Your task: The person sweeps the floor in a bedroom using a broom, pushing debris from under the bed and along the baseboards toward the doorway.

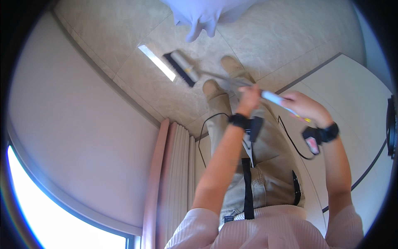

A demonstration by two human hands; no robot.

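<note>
I hold a broom slantwise in front of my legs, its handle point(273, 98) running from the right down to the left. My left hand point(249, 99) is wrapped round the grey shaft just below the white grip section. Farther up, my right hand point(307, 107) closes on the handle near its yellow-and-red upper end. The broom head point(182, 67), pale on top with dark bristles, is at the floor ahead of my feet and slightly blurred. Whether the bristles touch the floor, I cannot tell.
Pale marbled tile floor point(269, 45) carries a bright strip of light point(156, 62). Pale lilac cloth point(203, 16) hangs at the far edge. Left are a wall point(78, 112) and pink and beige curtains point(166, 182); right, a white panel point(331, 83). Black cables point(202, 137) dangle by my legs.
</note>
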